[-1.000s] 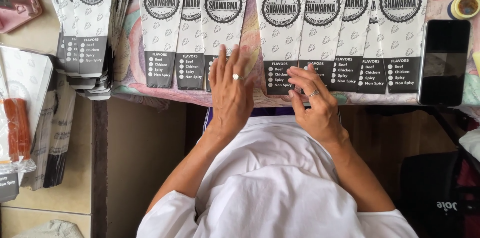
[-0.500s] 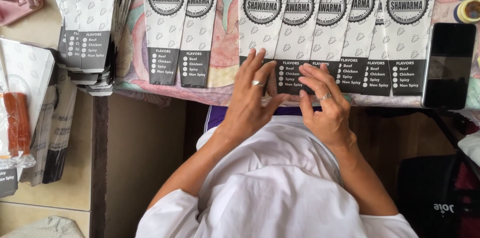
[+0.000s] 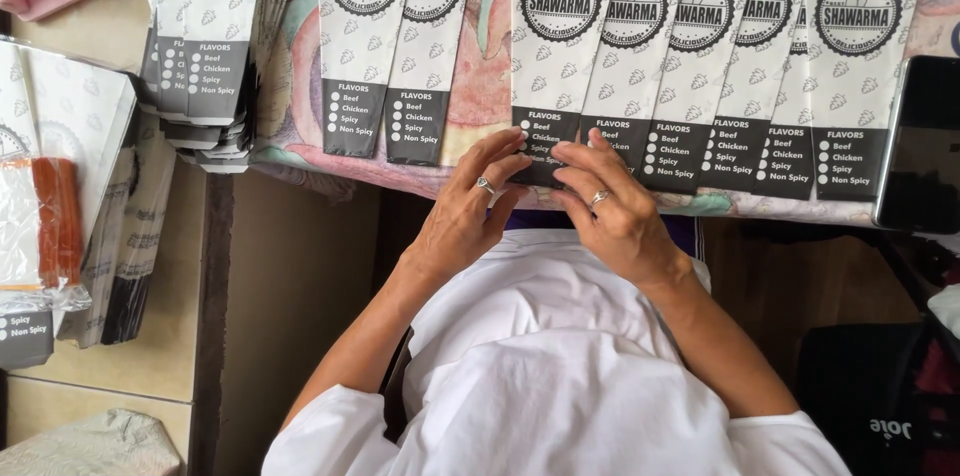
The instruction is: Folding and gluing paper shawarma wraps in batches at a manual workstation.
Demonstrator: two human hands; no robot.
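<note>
A row of overlapping white paper bags (image 3: pixel 700 46) with round black emblems and dark lower panels lies along the table's near edge. My left hand (image 3: pixel 465 221), a ring on one finger, rests its fingers on the dark lower end of the leftmost bag (image 3: pixel 555 56) of that row. My right hand (image 3: pixel 615 211), also ringed, pinches the same end from the right. The fingertips of both hands almost meet on the panel. Both thumbs are hidden.
Two separate bags (image 3: pixel 390 46) lie to the left on the patterned cloth (image 3: pixel 480 86). A thick stack of bags (image 3: pixel 205 46) sits further left. More bags and an orange item in clear wrap (image 3: pixel 55 221) lie on a side surface. A black phone (image 3: pixel 920 146) is at the right.
My left hand has moved right, from the gap between bags onto the leftmost bag's dark end. Both hands have drawn together there.
</note>
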